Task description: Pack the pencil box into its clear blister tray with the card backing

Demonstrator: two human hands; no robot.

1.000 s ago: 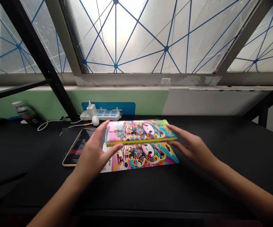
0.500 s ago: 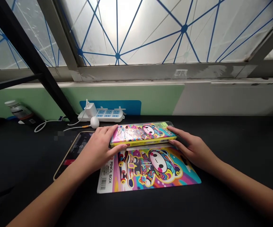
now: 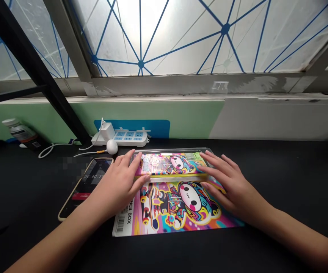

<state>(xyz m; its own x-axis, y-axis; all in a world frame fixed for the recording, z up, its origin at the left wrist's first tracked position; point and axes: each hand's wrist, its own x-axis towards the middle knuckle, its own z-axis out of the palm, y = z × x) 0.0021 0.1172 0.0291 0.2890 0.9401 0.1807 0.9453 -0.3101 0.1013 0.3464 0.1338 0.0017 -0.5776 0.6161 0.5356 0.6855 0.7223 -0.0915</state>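
A colourful pencil box point(image 3: 166, 163) with a cartoon figure lies flat inside a clear plastic cover, at the upper part of a printed card point(image 3: 178, 206). The card's left strip reads "PENCIL BOX" and carries a barcode. My left hand point(image 3: 121, 178) grips the left end of the box, with the thumb at the front edge and the fingers over the far side. Over the right end, my right hand point(image 3: 228, 185) is open, its fingers spread and the fingertips at the cover and card. Its palm hides part of the card's right side.
A phone point(image 3: 81, 189) showing a timer lies beside my left forearm. Behind it are a white power strip point(image 3: 131, 138) with a plug, a cable and a round white object point(image 3: 112, 147). A bottle point(image 3: 21, 132) and a black slanted post point(image 3: 52, 94) stand at left.
The pencil box has gone from tilted up to lying flatter on the card. My right hand has loosened from its end and spread its fingers; my left hand stays at the left end.
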